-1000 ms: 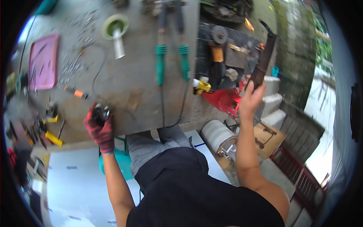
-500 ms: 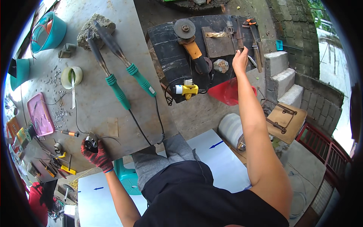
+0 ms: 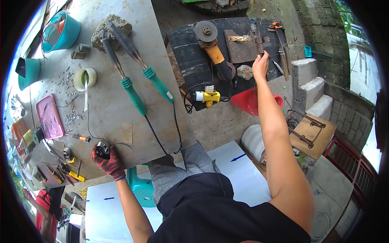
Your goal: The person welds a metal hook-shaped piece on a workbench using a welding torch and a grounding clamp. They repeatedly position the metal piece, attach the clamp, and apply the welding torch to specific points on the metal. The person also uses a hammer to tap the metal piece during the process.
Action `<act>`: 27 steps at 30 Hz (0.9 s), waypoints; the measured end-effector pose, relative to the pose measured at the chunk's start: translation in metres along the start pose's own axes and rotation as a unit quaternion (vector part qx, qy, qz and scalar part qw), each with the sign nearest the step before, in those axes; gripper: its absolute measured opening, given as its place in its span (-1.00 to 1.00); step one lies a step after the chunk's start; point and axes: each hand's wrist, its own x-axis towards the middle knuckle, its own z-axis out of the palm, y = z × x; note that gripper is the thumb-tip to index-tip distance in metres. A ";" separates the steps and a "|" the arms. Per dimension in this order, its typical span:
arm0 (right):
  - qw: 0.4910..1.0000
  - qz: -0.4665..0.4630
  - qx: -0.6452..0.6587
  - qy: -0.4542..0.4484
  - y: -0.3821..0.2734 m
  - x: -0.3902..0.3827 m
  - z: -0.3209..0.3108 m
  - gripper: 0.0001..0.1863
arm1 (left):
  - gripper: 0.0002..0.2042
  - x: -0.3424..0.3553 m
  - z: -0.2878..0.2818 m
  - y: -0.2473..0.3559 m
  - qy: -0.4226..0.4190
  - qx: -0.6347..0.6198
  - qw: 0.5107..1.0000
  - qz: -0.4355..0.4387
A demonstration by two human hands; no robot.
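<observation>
My left hand, in a red and black knitted glove, is closed around a small black and silver device at the steel table's near edge. A thin dark cord lies beside it. My bare right hand stretches far out over the black marbled board. Its fingers are closed at the near end of a rusty bar-shaped tool; the exact kind is unclear. Left of that tool lies a dark metal plate. Pliers with orange handles lie to its right.
Two green-handled soldering irons rest with their tips on a stone block. An angle grinder and a yellow tool lie on the black board. A red scoop-like container sits below my forearm. Concrete steps rise at right.
The whole view has shifted slightly right. My right hand has moved a little left relative to the board. At lower left, another person's arm has come into view. My left hand keeps its hold.
</observation>
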 end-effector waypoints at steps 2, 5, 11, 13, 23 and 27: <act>1.000 0.011 -0.002 -0.001 0.000 -0.001 0.001 -0.58 | -0.29 0.000 0.001 0.000 -0.001 -0.005 1.000 -0.003; 1.000 0.022 0.009 -0.011 0.003 0.000 0.002 -0.57 | -0.29 -0.001 0.002 0.001 -0.003 -0.028 1.000 -0.004; 1.000 0.021 -0.007 -0.023 0.013 0.002 0.006 -0.52 | -0.29 -0.001 0.002 0.003 0.003 -0.008 1.000 0.000; 0.999 0.019 -0.015 -0.023 0.020 0.007 0.010 -0.50 | -0.29 -0.001 0.004 0.002 0.007 -0.014 1.000 0.000; 0.998 0.016 -0.057 -0.028 0.022 0.011 0.001 -0.37 | -0.24 0.001 0.005 0.010 0.024 -0.032 0.999 0.010; 0.998 -0.018 -0.048 0.042 -0.009 0.008 -0.021 -0.34 | -0.23 0.005 -0.001 0.022 0.022 0.110 0.993 0.031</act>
